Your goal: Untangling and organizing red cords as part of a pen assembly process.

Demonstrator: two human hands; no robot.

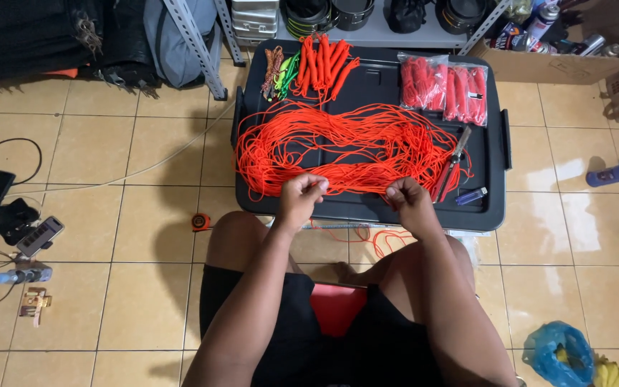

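STEP: likely measuring out a length | left hand [301,195] and right hand [404,198] each pinching orange cord [345,147]; cord heaped on black lid [367,208], 12 o'clock of hands | NEXT: calls for even tension; scissors [453,166] at 2 o'clock

We have a single view, from a camera worn on the head, and it looks almost straight down over our own lap and forearms. It faces forward and downward, so our knees and black shorts fill the bottom edge while the far part of the scene runs to the top. The black plastic lid [492,208] lying on the tiled floor [109,150] sits in the middle of the frame, close enough that both hands appear large near the centre. At the top edge we catch the foot of a metal shelf [202,54], and the floor spreads out wide on both sides. There is no second view to overlap with this one.
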